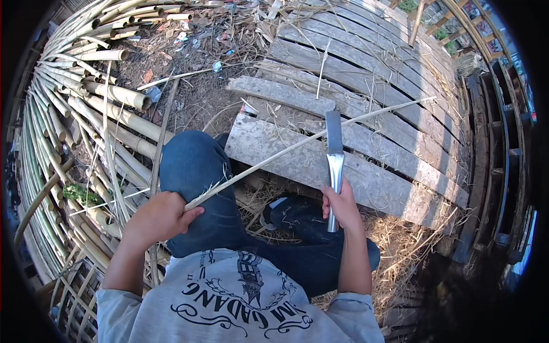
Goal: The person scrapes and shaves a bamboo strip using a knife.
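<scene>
My left hand (163, 216) is closed around the near end of a long thin bamboo strip (263, 161), resting by my left knee. From there the strip runs up and to the right over the wooden platform, its near end frayed. In my right hand (341, 207) is the metal handle of a machete (334, 134) with a broad, square-ended blade pointing away from me. The blade crosses the strip in this view; whether the two touch, I cannot tell. A short loose board (280, 94) lies on the platform just beyond the blade.
A slatted wooden platform (394, 128) spreads out ahead, strewn with thin shavings. Many bamboo poles (123, 123) are stacked at the left. Straw-like shavings (394, 251) cover the ground at the right, beside dark wooden racks (486, 148). Litter lies on the soil beyond my knee.
</scene>
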Available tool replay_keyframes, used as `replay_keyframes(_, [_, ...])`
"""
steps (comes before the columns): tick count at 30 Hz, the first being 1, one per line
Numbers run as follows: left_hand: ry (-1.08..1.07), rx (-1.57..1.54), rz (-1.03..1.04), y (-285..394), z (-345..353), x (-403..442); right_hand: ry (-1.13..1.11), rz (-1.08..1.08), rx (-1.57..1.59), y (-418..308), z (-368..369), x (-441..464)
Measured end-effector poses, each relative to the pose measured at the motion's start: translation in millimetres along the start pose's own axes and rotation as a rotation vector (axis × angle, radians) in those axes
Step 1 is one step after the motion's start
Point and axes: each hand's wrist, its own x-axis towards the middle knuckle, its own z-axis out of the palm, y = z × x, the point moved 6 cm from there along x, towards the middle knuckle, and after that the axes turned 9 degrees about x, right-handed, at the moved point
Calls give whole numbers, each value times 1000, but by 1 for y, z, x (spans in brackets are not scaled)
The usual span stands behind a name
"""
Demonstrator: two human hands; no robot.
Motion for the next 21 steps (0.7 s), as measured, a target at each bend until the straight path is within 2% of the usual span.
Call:
replay_keyframes(3, [-1, 66, -15, 1, -5, -2, -26, 18, 2, 8, 2, 6])
replay_keyframes(5, [-9, 59, -13, 0, -5, -2, 58, -69, 105, 1, -23, 9])
replay_keyframes(6, [-25, 46, -25, 2, -6, -1, 200, -152, 250, -1, -16, 11])
replay_keyframes(7, [-45, 36, -38, 3, -3, -3, 185, -165, 196, 0, -4, 10])
replay_keyframes(9, [-46, 43, -49, 3, -3, -4, -21, -4, -30, 8, 20, 1])
replay_keyframes(13, [-26, 36, -16, 1, -4, -4, 27, -21, -20, 2, -3, 3])
replay_keyframes(15, [-32, 3, -17, 5, -2, -2, 207, -141, 247, 6, 0, 6])
replay_keyframes(16, [-34, -4, -19, 5, -3, -3, 37, -68, 8, 9, 11, 4])
replay_keyframes(19, [-21, 51, -16, 4, -6, -4, -89, 5, 22, 14, 19, -4])
replay_keyframes(21, [17, 39, 25, 0, -5, -3, -30, -40, -17, 14, 9, 3])
